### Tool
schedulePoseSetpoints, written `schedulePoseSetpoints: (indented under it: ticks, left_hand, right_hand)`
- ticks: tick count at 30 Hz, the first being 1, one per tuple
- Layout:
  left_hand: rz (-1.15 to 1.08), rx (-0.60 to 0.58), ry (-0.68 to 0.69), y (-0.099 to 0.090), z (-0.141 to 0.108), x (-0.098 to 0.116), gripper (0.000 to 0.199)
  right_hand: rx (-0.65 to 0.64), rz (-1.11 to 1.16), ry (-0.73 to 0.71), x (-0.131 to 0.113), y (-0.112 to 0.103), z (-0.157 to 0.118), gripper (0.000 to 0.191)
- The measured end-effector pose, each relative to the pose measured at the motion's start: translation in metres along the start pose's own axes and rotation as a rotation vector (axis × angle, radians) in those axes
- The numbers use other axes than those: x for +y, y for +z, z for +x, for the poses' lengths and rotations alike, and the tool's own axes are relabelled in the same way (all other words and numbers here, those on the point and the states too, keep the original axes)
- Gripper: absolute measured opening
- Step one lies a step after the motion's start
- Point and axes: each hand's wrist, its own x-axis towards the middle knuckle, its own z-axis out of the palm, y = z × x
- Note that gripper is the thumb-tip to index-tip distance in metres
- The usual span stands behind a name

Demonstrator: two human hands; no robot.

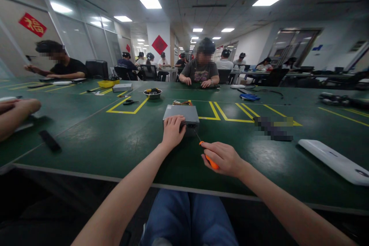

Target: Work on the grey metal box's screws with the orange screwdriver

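Observation:
A grey metal computer power supply unit (188,112) sits on the green table in front of me, with coloured cables (182,103) showing behind it. My left hand (173,130) holds it down, fingers laid over its top and near side. In my right hand (223,157) is an orange-handled screwdriver (212,162), the fingers wrapped round the handle. Its thin shaft points up and left to the near face of the unit, close to the dark socket. Whether the tip touches a screw is too small to tell.
Behind the unit stand a metal bowl (152,93) of small parts and a black tool (130,102). To the right lie a white casing (334,161) and blue gloves (249,97). A dark strip (50,140) and another person's hand (27,107) are at left. A person (200,69) sits opposite.

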Motion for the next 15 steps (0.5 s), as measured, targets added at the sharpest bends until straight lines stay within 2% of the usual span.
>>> schedulePoseSetpoints:
  ticks: [4,9,15]
  left_hand:
    - [-0.009,-0.011,-0.014,-0.0013,0.0006,0.0012,0.024]
    - [0.0,-0.011,-0.007,-0.0002,0.0001,0.0003,0.024]
    - [0.014,-0.005,0.001,0.0012,-0.0001,0.0,0.024]
  right_hand:
    - [0.054,0.009,0.051,0.0046,0.0033,-0.011,0.014]
    - [0.063,-0.003,0.124,0.0044,0.0071,-0.0136,0.016]
    - [0.065,-0.004,0.133,0.0055,0.0087,-0.0122,0.018]
